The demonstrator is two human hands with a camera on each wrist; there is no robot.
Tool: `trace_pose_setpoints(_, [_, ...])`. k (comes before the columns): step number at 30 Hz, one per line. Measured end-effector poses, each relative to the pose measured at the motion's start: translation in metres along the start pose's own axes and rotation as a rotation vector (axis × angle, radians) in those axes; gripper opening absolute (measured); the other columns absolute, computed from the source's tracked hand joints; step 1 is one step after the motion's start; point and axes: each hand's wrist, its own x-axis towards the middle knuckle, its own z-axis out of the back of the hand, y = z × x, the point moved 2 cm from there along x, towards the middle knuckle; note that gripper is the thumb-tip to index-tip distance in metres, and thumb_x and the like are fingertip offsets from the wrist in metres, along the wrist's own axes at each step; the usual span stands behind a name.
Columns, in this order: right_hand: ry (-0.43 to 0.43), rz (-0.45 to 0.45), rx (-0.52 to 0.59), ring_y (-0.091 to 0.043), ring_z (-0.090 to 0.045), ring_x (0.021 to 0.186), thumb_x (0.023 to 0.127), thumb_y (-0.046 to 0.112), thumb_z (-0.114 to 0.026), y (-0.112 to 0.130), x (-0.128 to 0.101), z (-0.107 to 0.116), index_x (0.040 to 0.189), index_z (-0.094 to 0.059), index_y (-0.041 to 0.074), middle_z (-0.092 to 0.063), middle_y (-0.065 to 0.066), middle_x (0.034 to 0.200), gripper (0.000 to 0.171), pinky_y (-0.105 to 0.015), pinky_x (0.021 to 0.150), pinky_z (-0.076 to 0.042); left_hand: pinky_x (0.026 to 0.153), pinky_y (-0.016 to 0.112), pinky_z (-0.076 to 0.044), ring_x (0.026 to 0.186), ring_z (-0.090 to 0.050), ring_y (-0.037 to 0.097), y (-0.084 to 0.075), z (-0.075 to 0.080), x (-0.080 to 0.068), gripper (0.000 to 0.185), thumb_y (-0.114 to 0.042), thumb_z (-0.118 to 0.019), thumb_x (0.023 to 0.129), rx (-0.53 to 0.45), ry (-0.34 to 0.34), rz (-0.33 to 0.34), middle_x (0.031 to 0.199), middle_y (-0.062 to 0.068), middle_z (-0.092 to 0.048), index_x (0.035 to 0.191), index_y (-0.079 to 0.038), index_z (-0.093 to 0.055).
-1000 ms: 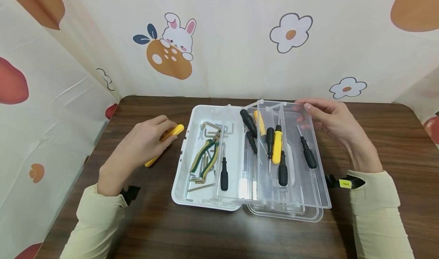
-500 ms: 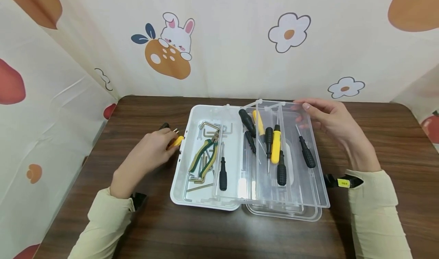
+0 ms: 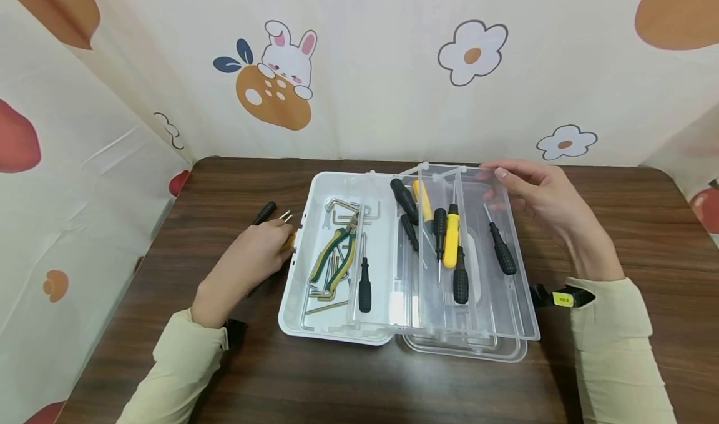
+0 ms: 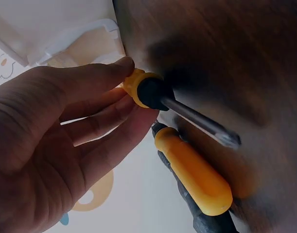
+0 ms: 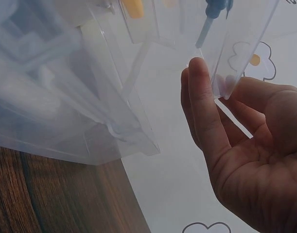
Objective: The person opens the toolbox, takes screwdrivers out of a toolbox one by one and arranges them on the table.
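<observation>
My left hand [image 3: 253,252], left of the white toolbox [image 3: 294,324], pinches a yellow-handled screwdriver [image 4: 138,88] between thumb and fingers. Its black collar and metal shaft point away from the palm in the left wrist view. Close by lie another yellow-handled screwdriver [image 4: 194,174] and a black handle [image 3: 265,212]. My right hand [image 3: 547,202] grips the far right corner of a clear tray [image 3: 513,315] that overhangs the box's right side. In the tray are several black and yellow screwdrivers [image 3: 452,240]. Green-and-yellow pliers [image 3: 339,258] and several hex keys [image 3: 342,204] lie in the box.
A clear lid [image 3: 508,353] extends beneath the tray on the right. All stand on a dark wooden table [image 3: 337,386]. A patterned curtain [image 3: 382,99] rises behind the table and along its left side.
My left hand has shifted right and nearer to me, closer to the box's left edge. A black handle and metal shafts now show beyond it. The right hand keeps holding the tray corner.
</observation>
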Motion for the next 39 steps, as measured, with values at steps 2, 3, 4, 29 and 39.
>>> trace_pose_setpoints(2, [-0.005,-0.005,-0.017,-0.010,-0.077,0.087,0.104,0.017,-0.064,0.000,0.000,0.000,0.133,-0.069,0.006,-0.079,0.006,0.114,0.031,-0.031,0.075,-0.064,0.068,0.049,-0.059,0.074,-0.068,0.028,0.000,-0.001,0.000,0.018,-0.006,-0.079,0.089,0.010,0.000,0.008,0.089,0.014,-0.071,0.102,0.000,-0.068])
trace_pose_setpoints(3, [-0.008,-0.009,-0.029,-0.010,-0.077,0.087,0.104,0.018,-0.064,0.000,0.000,0.000,0.134,-0.069,0.007,-0.079,0.007,0.114,0.031,-0.030,0.075,-0.064,0.069,0.050,-0.059,0.075,-0.069,0.030,0.001,-0.001,0.000,0.021,-0.006,-0.080,0.089,0.013,0.000,0.011,0.091,0.015,-0.072,0.105,0.000,-0.068])
trace_pose_setpoints(4, [-0.009,-0.012,-0.035,-0.010,-0.077,0.087,0.105,0.018,-0.064,0.000,0.000,0.000,0.134,-0.069,0.007,-0.079,0.007,0.114,0.032,-0.030,0.074,-0.064,0.069,0.050,-0.059,0.077,-0.070,0.031,0.001,-0.002,0.000,0.024,-0.007,-0.081,0.088,0.018,0.000,0.013,0.093,0.016,-0.072,0.108,-0.001,-0.068])
trace_pose_setpoints(29, [-0.006,0.004,-0.010,-0.011,-0.076,0.087,0.104,0.016,-0.063,0.000,-0.004,0.004,0.133,-0.068,0.003,-0.079,0.005,0.114,0.032,-0.031,0.075,-0.064,0.075,0.035,-0.063,0.091,-0.068,0.023,-0.063,0.069,0.008,0.039,0.000,-0.085,0.083,0.074,-0.098,-0.253,0.107,0.012,-0.071,0.120,-0.008,-0.075])
trace_pose_setpoints(39, [-0.003,-0.004,0.014,-0.012,-0.076,0.087,0.104,0.016,-0.064,-0.002,-0.001,0.001,0.133,-0.068,0.003,-0.079,0.004,0.114,0.032,-0.032,0.075,-0.064,0.078,0.025,-0.058,0.097,-0.063,0.016,-0.114,0.083,0.010,0.030,0.000,-0.082,0.085,0.031,-0.034,-0.679,0.105,-0.003,-0.070,0.108,-0.020,-0.077])
